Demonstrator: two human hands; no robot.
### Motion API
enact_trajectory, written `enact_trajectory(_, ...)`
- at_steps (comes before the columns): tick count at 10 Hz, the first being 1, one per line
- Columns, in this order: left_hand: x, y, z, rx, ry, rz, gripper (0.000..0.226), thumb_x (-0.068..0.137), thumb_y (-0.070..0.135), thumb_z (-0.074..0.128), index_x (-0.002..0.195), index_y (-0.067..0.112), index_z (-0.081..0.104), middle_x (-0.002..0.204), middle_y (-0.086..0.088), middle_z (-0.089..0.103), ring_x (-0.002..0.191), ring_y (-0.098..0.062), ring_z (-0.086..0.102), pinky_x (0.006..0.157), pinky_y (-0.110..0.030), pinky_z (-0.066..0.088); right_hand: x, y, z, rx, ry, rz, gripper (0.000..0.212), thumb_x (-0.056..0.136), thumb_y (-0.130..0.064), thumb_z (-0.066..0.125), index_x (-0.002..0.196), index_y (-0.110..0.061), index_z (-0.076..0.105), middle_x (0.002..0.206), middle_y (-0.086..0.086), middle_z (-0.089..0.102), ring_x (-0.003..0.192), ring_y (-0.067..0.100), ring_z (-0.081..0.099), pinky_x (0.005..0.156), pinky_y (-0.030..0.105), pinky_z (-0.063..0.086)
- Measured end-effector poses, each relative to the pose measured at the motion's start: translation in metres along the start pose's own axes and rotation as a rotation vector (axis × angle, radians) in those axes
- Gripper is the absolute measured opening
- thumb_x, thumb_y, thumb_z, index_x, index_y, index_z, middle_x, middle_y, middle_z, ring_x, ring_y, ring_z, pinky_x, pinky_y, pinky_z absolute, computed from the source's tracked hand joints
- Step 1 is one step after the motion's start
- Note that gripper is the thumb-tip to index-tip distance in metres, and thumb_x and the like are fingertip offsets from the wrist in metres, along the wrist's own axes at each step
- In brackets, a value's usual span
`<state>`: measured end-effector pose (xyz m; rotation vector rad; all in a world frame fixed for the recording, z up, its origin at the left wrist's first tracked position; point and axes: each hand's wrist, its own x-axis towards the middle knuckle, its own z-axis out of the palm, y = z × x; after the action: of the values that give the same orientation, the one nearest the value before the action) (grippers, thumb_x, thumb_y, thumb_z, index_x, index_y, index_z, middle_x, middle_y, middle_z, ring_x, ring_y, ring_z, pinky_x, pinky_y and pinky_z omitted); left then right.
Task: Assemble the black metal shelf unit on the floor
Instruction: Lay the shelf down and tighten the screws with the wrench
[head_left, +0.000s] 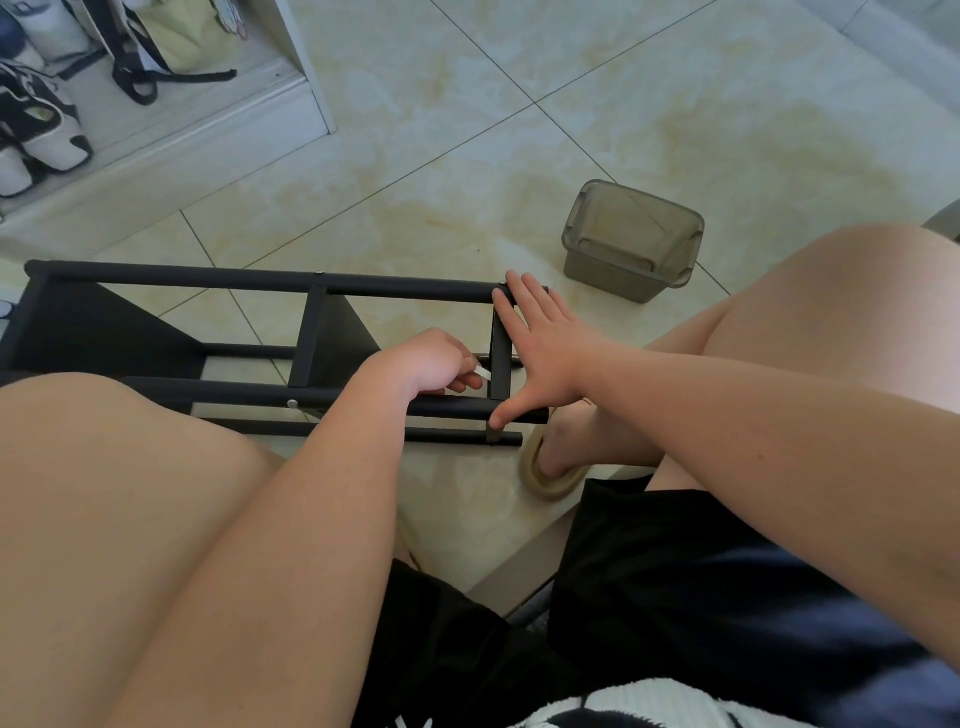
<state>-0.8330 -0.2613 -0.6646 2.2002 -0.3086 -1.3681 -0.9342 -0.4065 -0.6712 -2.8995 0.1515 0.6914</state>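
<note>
A head-worn view looked down past 2 bare thighs at 1 black metal shelf unit (156, 283). It lay on its side on the pale tiled floor (571, 78), just ahead of the seated person's knees. 4 long tubes (405, 287) ran left to right, joined by 3 short crossbars (309, 338). 2 dark panels (104, 332) stood between them, and 3 silver screw heads (292, 403) showed on the tubes. The unit's near-left corner was hidden behind the left thigh.

The left hand (436, 364) was curled, thumb and fingers pinching 1 small flat pale tool (483, 373) beside the rightmost crossbar. Most of the tool was hidden inside the hand, and its kind could not be made out. The right hand (545, 348) lay spread flat with fingers straight and gripped nothing. Its fingertips were on the far tube, its thumb on a near tube, and its palm across the crossbar.

1 grey translucent plastic box (631, 239) with its lid on sat on the floor to the right of the unit, apart from it. Its contents could not be seen. 1 beige sandal (545, 478) on a foot showed under the right forearm, partly hidden. At upper left, a white shelf (208, 124) held shoes (47, 124), too cropped to count, and 2 bags (176, 36) cut off by the edge. Black shorts (649, 571) filled the bottom.
</note>
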Motion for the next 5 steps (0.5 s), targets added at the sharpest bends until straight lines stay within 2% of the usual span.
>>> enact_trajectory(1, -0.002, -0.0015, -0.001, 0.025, -0.019, 0.009, 0.019, 0.103, 0.018, 0.048, 0.09, 0.022, 0.061, 0.079, 0.01, 0.074, 0.08, -0.009, 0.065, 0.078, -0.027, 0.048, 0.0002, 0.0, 0.0003, -0.002, 0.0, 0.001, 0.159, 0.052, -0.101, 0.054, 0.157, -0.008, -0.021, 0.163, 0.016, -0.031, 0.151, 0.03, -0.029, 0.125, 0.046, -0.011)
enact_trajectory(2, -0.0027, -0.0025, -0.0015, 0.064, -0.031, 0.02, 0.02, 0.102, 0.016, 0.048, 0.088, 0.022, 0.062, 0.078, 0.01, 0.074, 0.08, -0.01, 0.065, 0.087, -0.029, 0.048, 0.0009, 0.0003, 0.001, -0.004, -0.002, 0.001, 0.159, 0.05, -0.102, 0.051, 0.157, -0.009, -0.021, 0.163, 0.015, -0.031, 0.151, 0.03, -0.029, 0.125, 0.046, -0.011)
enact_trajectory(3, -0.0029, -0.0043, -0.0026, 0.11, -0.038, 0.042, 0.021, 0.102, 0.017, 0.05, 0.086, 0.023, 0.062, 0.077, 0.012, 0.073, 0.077, -0.007, 0.065, 0.083, -0.028, 0.047, 0.0008, 0.0007, 0.0009, -0.003, -0.004, 0.001, 0.159, 0.05, -0.102, 0.051, 0.157, -0.009, -0.022, 0.163, 0.014, -0.031, 0.15, 0.03, -0.029, 0.125, 0.046, -0.011)
enact_trajectory(4, -0.0042, -0.006, -0.0038, 0.161, -0.05, 0.059, 0.018, 0.102, 0.016, 0.05, 0.089, 0.022, 0.062, 0.077, 0.014, 0.073, 0.079, -0.005, 0.065, 0.073, -0.024, 0.043, 0.0007, 0.0008, 0.0009, -0.001, -0.003, 0.0, 0.16, 0.05, -0.103, 0.05, 0.157, -0.009, -0.022, 0.163, 0.014, -0.031, 0.15, 0.03, -0.03, 0.125, 0.046, -0.011)
enact_trajectory(5, -0.0047, -0.0075, -0.004, 0.23, -0.057, 0.077, 0.021, 0.101, 0.018, 0.052, 0.085, 0.025, 0.063, 0.088, 0.011, 0.074, 0.095, -0.013, 0.065, 0.086, -0.03, 0.042, 0.0012, 0.0006, 0.0012, 0.001, -0.004, 0.002, 0.16, 0.049, -0.103, 0.05, 0.157, -0.009, -0.022, 0.162, 0.014, -0.032, 0.15, 0.029, -0.03, 0.125, 0.045, -0.012)
